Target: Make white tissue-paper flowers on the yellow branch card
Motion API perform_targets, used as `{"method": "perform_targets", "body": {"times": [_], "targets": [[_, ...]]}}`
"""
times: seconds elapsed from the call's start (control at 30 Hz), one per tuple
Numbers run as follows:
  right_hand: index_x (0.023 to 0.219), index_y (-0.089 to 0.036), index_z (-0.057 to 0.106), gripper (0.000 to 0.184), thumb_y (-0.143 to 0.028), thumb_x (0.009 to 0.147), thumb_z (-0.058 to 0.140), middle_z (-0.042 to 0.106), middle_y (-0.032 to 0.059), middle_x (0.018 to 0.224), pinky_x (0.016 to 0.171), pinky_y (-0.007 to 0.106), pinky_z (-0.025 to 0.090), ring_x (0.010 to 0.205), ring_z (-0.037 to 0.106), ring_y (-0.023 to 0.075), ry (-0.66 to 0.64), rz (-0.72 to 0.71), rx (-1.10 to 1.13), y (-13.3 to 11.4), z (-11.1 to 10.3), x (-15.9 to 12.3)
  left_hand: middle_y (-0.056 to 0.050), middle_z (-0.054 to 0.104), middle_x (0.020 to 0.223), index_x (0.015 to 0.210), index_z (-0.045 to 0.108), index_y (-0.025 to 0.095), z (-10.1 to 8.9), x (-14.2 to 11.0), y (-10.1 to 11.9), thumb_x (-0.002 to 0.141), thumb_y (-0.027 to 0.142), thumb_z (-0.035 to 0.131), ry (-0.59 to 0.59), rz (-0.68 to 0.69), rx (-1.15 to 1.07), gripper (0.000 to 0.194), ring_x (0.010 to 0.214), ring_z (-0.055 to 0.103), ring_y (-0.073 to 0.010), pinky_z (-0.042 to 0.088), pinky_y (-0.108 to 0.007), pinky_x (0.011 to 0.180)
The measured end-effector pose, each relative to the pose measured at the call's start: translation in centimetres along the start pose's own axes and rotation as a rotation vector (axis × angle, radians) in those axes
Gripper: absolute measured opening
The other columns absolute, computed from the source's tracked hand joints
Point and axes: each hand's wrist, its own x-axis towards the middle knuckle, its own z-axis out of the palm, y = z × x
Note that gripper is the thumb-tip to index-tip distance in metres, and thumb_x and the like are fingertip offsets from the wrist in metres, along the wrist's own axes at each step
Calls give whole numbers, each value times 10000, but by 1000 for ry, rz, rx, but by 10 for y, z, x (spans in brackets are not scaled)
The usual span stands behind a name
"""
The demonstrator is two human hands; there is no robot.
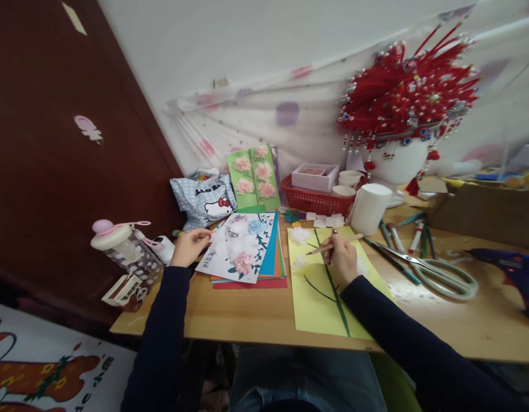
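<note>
My right hand rests on a yellow sheet with green painted stems and is closed on a thin wooden brush, whose tip points left toward white tissue puffs. My left hand reaches to the left edge of a white flower picture lying on a stack of coloured paper. Its fingers are pinched at the picture's corner, beside a white tissue flower. Both arms wear dark sleeves.
Large scissors and several pens lie right of the yellow sheet, with a blue glue gun further right. A white roll, a red basket, a green flower card and a red beaded headdress stand behind. A pink-capped bottle stands at the left.
</note>
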Motion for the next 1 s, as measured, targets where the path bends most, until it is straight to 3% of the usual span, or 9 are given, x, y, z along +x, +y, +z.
{"method": "perform_targets", "body": {"times": [0.1,0.2,0.3,0.43,0.57,0.67,0.83,1.0], "targets": [[505,-160,545,477,-589,713,573,422,-27,322,283,188,244,271,345,63,43,-71,7,0,-1,-2,-96,731,971,923,700,130,-4,-9,32,728,412,593,-188,119,-154,359,915,666,-246,512,-337,847],[532,-162,546,507,-613,765,529,437,-27,331,296,187,261,280,364,66,49,-151,-5,0,-3,-5,-75,740,908,866,717,145,6,-23,73,715,388,631,-445,208,-229,298,850,675,-224,523,-322,811],[554,-169,543,517,-617,806,492,443,-32,337,304,191,269,281,367,69,35,-210,-5,-1,-5,-5,-52,741,823,890,721,151,33,-35,112,735,338,634,-725,220,-292,258,711,672,-178,536,-276,678],[534,-185,514,516,-597,840,461,416,-43,326,317,200,283,287,378,80,74,-296,-57,-1,-10,2,-51,736,790,853,724,134,89,-37,146,732,242,659,-886,287,-347,175,722,678,-149,530,-235,695],[490,-207,454,535,-570,879,403,387,-45,329,340,214,303,296,390,90,191,-399,-152,0,-17,11,-49,708,705,831,701,94,143,-24,163,759,152,635,-860,148,-272,114,543,635,-101,493,-189,538],[478,-206,470,561,-551,906,360,426,-23,359,399,226,343,348,450,106,156,-487,-314,3,-19,13,-49,699,672,809,689,80,165,-15,169,776,109,609,-812,97,-210,90,454,582,-71,467,-175,489],[509,-199,506,583,-536,938,300,533,14,435,476,232,362,426,520,122,-40,-634,-685,8,-18,9,-60,698,637,772,687,81,173,-8,171,766,104,622,-787,57,-142,69,429,565,-78,476,-188,481],[613,-191,558,569,-519,964,254,592,29,501,499,231,375,449,553,134,-156,-582,-842,13,-17,10,-61,703,640,770,693,91,180,-5,169,756,121,629,-785,54,-91,72,415,543,-84,463,-196,468]]}}
